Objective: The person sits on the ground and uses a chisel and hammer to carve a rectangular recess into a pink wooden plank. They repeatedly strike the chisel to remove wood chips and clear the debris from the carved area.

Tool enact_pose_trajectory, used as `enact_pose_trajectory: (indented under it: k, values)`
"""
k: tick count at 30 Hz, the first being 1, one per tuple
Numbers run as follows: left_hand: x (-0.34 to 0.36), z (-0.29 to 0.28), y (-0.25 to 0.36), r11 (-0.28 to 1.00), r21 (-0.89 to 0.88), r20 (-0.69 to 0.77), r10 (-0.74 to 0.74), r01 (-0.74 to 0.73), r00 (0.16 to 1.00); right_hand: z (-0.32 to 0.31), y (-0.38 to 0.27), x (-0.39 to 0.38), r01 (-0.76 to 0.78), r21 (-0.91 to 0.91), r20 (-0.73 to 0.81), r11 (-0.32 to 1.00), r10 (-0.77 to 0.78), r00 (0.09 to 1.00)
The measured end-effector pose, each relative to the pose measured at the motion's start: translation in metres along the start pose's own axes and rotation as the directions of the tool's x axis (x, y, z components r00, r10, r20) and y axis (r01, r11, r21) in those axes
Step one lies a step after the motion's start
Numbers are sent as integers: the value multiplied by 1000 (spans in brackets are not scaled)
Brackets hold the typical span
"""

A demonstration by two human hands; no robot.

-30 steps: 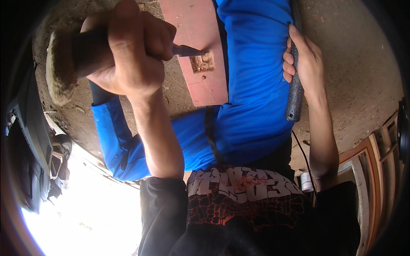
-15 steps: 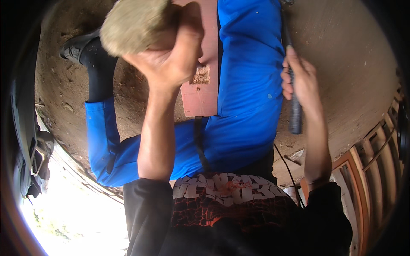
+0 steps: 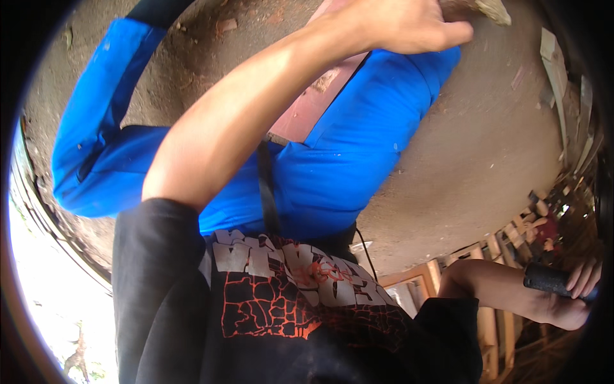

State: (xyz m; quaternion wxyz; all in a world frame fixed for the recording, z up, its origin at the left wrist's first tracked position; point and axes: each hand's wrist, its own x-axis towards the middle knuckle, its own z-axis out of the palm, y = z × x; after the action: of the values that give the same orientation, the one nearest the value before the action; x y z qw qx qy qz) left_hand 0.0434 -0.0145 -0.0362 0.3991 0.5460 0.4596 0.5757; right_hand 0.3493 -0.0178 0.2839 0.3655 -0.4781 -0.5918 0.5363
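Note:
My left hand (image 3: 409,25), at the top edge, is closed round a rough, tan-brown wooden piece (image 3: 489,9). Only part of that piece shows beyond my fingers. Below my left forearm lies a reddish wooden board (image 3: 297,121) with a rough cut recess (image 3: 326,81), partly covered by the arm. It rests against my blue-trousered leg (image 3: 358,134). Out at the far right, my right hand (image 3: 579,291) grips a tool by its black handle (image 3: 547,280). The tool's other end is out of sight.
Bare earth ground (image 3: 460,173) spreads round my legs, with wood scraps (image 3: 553,64) at the upper right. Stacked wooden slats (image 3: 489,320) stand behind my right arm. A dark cord (image 3: 366,249) hangs by my waist.
My left hand has swung right across the board with the wooden piece. My right hand has moved from beside my leg to the far lower right, carrying the black-handled tool. The view has turned.

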Motion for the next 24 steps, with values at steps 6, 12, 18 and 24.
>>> enact_pose_trajectory:
  k: [6, 12, 18, 24]
  values:
    - [3, 9, 0, 999, -11, 76, 36, -35, 996, 129, 65, -14, -403, -246, -322, 882, 318, 892]
    - [3, 17, -21, 976, 192, 30, 94, -98, 995, 75, 4, 27, -476, -99, 156, 874, 486, 860]
    - [0, 27, -25, 981, 96, -109, 180, -170, 978, 113, 36, 43, -164, -426, -197, 890, 85, 977]
    - [-3, 13, -27, 987, 87, -123, 145, -135, 982, 102, 39, 45, -664, -239, -126, 708, 656, 744]
